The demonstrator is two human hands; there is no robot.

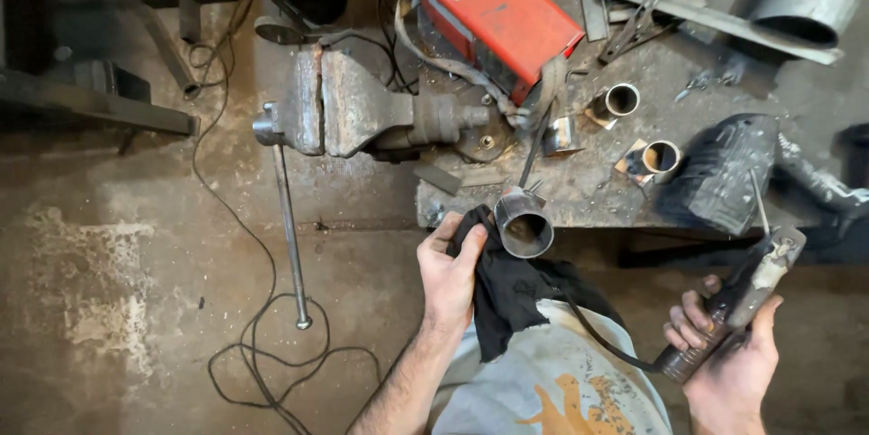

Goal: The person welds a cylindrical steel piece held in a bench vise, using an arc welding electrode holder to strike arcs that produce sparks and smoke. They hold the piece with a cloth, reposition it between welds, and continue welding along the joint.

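- We see the left hand (450, 272) with its grip closed on a crumpled black cloth (507, 295), thumb and fingers pinching the upper edge of the fabric.
- Through that cloth the same grip holds a short grey metal pipe section (523, 222), which sits just to the right of the fingertips, its open mouth tilted towards us.
- The pipe section hangs at the front edge of the scarred grey metal worktop (579, 186), just above the grip.
- The rest of the cloth drapes down from the grip towards our light shirt.
- The right hand (729, 353) has its grip wrapped around the dark handle of a welding electrode holder (738, 304), fingers curled over the top.
- A thin rod stands up from the holder's far end, and a black cable (597, 335) runs from the handle's base leftwards, below the left grip.
- Above and left of the left grip, a heavy rusty bench vise (348, 109) is fixed to the worktop's edge, its long handle hanging down.
- Further above, a red box-shaped welding machine (498, 9) rests on the worktop, with two more short pipe pieces (661, 157) to the right.
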